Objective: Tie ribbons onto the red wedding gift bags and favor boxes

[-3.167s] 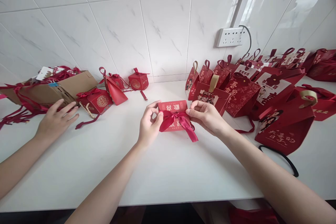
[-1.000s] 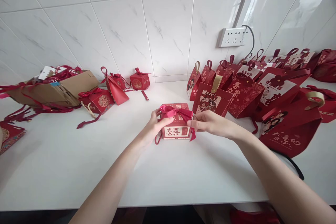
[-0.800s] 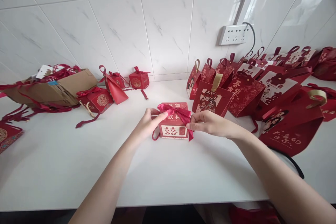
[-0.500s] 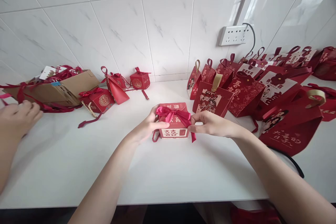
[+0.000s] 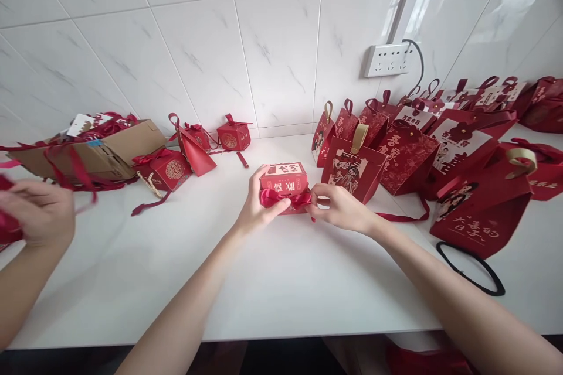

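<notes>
A small red gift box (image 5: 284, 180) with pale lettering sits between my hands near the middle of the white table. Across its near side runs a shiny red ribbon bow (image 5: 297, 201). My left hand (image 5: 260, 202) grips the box's left side, with the thumb pressed on the bow. My right hand (image 5: 336, 205) pinches the right end of the bow between thumb and fingertips. The far face of the box shows a white printed panel. My fingers hide part of the box's left edge and the ribbon's right end.
An open cardboard box (image 5: 118, 152) full of red ribbons stands at left, beside small red boxes (image 5: 169, 173). Another person's hand (image 5: 39, 211) holds something red at far left. Several red gift bags (image 5: 411, 158) crowd the right. A black loop (image 5: 475, 269) lies before them.
The box has tipped toward me, so its far face now shows and its front panel is hidden. My hands stay on it. The other person's hand has moved right with something red.
</notes>
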### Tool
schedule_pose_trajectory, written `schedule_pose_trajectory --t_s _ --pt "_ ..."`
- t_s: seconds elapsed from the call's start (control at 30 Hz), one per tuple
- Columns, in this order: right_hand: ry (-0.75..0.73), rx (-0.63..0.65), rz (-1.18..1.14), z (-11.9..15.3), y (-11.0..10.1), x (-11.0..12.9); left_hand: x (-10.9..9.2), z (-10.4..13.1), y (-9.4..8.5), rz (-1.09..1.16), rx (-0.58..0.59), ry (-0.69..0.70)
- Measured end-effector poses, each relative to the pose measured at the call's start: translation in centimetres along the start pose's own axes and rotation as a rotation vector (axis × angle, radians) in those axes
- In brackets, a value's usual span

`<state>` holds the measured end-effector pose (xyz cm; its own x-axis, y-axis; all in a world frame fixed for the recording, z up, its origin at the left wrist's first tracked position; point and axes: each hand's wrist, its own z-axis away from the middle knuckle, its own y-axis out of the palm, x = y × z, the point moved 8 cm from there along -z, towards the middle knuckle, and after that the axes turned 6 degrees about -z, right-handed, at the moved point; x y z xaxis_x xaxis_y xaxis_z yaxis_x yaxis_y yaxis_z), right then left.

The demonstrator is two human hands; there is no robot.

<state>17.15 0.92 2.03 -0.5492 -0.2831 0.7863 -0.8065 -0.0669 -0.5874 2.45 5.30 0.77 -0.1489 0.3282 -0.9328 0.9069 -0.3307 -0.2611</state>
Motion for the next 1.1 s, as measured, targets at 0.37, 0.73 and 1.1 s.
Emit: schedule_pose_trajectory --t_s 0.37,0.73,1.1 --pt "0.092 0.018 -0.516 0.0 -0.6 -0.4 -0.8 -0.3 -2.4 -0.189 -0.213 -0.108" --pt "0.005 0.113 -0.406 0.1 0.5 0.1 0.2 -0.4 -2.2 -0.041 -0.227 -0.168" --pt "-0.028 0.228 -0.388 0.5 0.9 0.5 0.2 -0.5 -2.6 0.008 -0.226 -0.147"
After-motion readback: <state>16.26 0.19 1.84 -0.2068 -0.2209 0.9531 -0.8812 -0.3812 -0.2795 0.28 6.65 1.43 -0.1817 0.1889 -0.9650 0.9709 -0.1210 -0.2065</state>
